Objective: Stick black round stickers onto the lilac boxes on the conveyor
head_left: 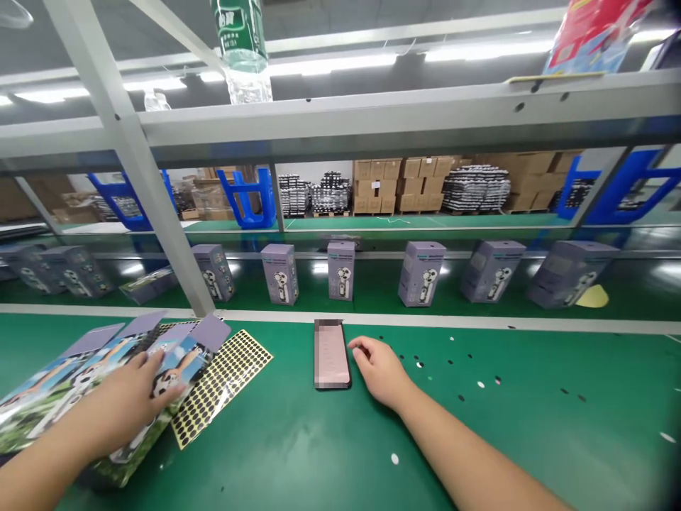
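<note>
One green workbench spans the foreground. Behind it, a dark green conveyor belt carries lilac boxes: eight standing, one lying, plus a sliver of another at the left edge. Bench left: panda-printed cartons overlap under the left hand, its fingers spread across the print, not clenched. Judgement: light, flat pressure should steady the pile without creasing the flaps. Flaps showing, four; cartons, at least two, overlap prevents an exact count. Sticker sheet of black dots, partly hidden by the cartons; best handled by a bare margin, I judge, so no dot lifts. One certain; a dotted patch behind the flaps may be a second. Right hand: fingers loosely bent, nothing visible in them, tips by the right edge of one smartphone, contact uncertain; it lies screen up, mid-bench. Smallest: loose dots, black and white, mostly right of the smartphone, over a dozen; no firm tally.
</note>
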